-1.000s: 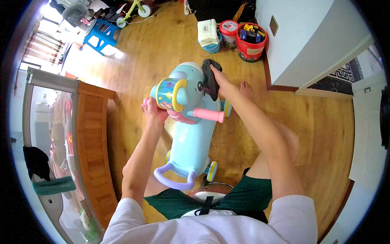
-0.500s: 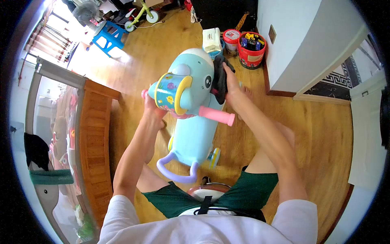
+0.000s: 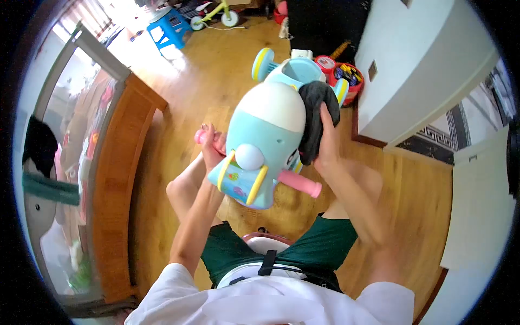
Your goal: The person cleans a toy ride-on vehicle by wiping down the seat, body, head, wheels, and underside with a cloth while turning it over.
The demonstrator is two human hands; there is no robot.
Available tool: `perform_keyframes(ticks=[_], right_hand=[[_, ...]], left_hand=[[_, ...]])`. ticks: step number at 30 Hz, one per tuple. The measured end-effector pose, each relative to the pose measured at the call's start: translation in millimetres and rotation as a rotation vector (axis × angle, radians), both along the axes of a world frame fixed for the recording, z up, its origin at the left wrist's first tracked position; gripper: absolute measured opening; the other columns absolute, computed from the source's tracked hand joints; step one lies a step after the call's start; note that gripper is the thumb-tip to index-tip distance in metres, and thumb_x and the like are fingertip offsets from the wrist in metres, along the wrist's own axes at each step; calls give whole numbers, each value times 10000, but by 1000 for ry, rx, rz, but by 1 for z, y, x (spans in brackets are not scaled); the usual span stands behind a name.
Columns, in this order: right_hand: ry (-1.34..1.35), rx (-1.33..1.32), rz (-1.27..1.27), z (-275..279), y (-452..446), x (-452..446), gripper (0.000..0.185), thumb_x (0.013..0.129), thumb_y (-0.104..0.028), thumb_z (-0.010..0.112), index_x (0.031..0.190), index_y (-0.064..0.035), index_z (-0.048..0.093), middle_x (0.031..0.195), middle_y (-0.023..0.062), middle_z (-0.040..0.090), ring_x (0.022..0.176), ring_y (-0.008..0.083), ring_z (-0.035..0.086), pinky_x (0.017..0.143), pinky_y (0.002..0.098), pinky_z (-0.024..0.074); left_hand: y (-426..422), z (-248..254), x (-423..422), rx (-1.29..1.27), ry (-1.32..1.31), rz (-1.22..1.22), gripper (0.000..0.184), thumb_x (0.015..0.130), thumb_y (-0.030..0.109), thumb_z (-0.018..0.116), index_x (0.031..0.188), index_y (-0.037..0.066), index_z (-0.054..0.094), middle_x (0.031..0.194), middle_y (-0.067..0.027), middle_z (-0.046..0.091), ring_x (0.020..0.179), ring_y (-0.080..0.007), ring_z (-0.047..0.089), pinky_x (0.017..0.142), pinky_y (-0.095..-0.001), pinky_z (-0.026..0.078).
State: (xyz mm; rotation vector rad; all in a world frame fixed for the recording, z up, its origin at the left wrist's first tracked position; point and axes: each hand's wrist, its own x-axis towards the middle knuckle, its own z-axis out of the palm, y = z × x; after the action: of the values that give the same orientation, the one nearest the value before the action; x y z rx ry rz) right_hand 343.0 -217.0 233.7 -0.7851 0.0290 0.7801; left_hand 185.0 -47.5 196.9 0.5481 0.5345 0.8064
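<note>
A light blue ride-on toy (image 3: 260, 124) with a white-topped head is tipped up in front of me, its front wheels toward the far side. My left hand (image 3: 212, 142) is wrapped round the pink handle on the toy's left. My right hand (image 3: 327, 142) presses a black cloth (image 3: 314, 116) against the right side of the head. Below that cloth the other pink handle (image 3: 300, 183) sticks out free. The toy's seat and rear are mostly hidden behind the head.
A wooden bed frame (image 3: 122, 184) with a mesh rail stands at the left. Beyond the toy are a blue stool (image 3: 169, 30), a small green bike (image 3: 219, 13) and a red bucket (image 3: 352, 89). A white wall corner (image 3: 411, 65) rises at the right.
The toy has tipped up toward me: its head is nearer, its front wheels now show at the far side, and its purple rear handle is out of sight. Both hands moved with it.
</note>
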Motion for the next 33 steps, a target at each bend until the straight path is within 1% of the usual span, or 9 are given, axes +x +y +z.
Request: perform_keyframes(ticks=[4, 8, 14, 19, 23, 26, 27, 30, 33], right_hand=[[-101, -17, -11, -31, 6, -26, 499, 980, -414, 532, 1321, -50, 549, 1277, 67, 611, 1126, 179, 592, 981, 321, 465], [-187, -17, -2, -44, 10, -54, 521, 979, -412, 533, 1341, -38, 523, 1293, 77, 599, 1150, 188, 579, 991, 325, 457], [-176, -130, 39, 6, 1, -98, 510, 1011, -385, 472, 1372, -27, 480, 1361, 88, 538, 1214, 217, 534, 1038, 351, 419], [-296, -383, -5, 12, -18, -115, 526, 1001, -403, 485, 1349, -8, 495, 1311, 109, 572, 1162, 222, 574, 999, 358, 460], [-346, -275, 28, -31, -48, -84, 484, 961, -275, 602, 1330, 19, 495, 1263, 125, 589, 1129, 242, 587, 964, 393, 481], [-457, -272, 64, -13, -57, -100, 524, 956, -298, 606, 1361, 2, 465, 1314, 134, 551, 1165, 252, 563, 979, 401, 472], [-516, -328, 115, 2, -59, -111, 481, 993, -319, 526, 1357, -7, 486, 1311, 118, 568, 1160, 233, 573, 1015, 370, 448], [-722, -506, 58, 19, -66, -129, 464, 975, -237, 571, 1362, 0, 477, 1325, 113, 551, 1169, 230, 560, 1019, 369, 437], [-1057, -626, 258, 42, -72, -144, 552, 896, -197, 689, 1353, 24, 472, 1308, 119, 555, 1190, 235, 540, 1019, 346, 416]], left_hand=[[0, -36, -42, -219, -273, -39, 492, 943, 239, 623, 564, 215, 310, 454, 65, 250, 379, -74, 218, 355, -242, 207], [-10, -44, -79, -232, -292, 24, 438, 930, 162, 598, 577, 199, 341, 448, 61, 249, 389, -80, 217, 384, -228, 236], [-25, -63, -98, -242, -345, 12, 381, 944, 207, 586, 619, 152, 396, 468, 29, 321, 415, -111, 279, 521, -261, 355], [-57, -71, -117, -311, -525, -74, 355, 944, 240, 603, 665, 123, 417, 578, -16, 406, 582, -144, 437, 690, -292, 439], [-85, -73, -137, -493, -428, -49, 277, 941, 234, 626, 757, 100, 468, 782, -66, 497, 793, -210, 512, 801, -343, 480], [-100, -84, -151, -515, -373, -87, 284, 940, 251, 631, 758, 98, 475, 771, -60, 508, 793, -211, 514, 823, -344, 472], [-103, -83, -154, -563, -323, -78, 277, 936, 245, 637, 749, 109, 484, 737, -51, 511, 795, -209, 512, 843, -341, 460], [-108, -98, -158, -482, -371, -96, 262, 936, 208, 628, 734, 122, 485, 698, -34, 507, 789, -199, 512, 845, -339, 453], [-110, -97, -162, -459, -337, -77, 263, 931, 171, 619, 717, 129, 472, 676, -20, 498, 764, -180, 503, 841, -334, 443]])
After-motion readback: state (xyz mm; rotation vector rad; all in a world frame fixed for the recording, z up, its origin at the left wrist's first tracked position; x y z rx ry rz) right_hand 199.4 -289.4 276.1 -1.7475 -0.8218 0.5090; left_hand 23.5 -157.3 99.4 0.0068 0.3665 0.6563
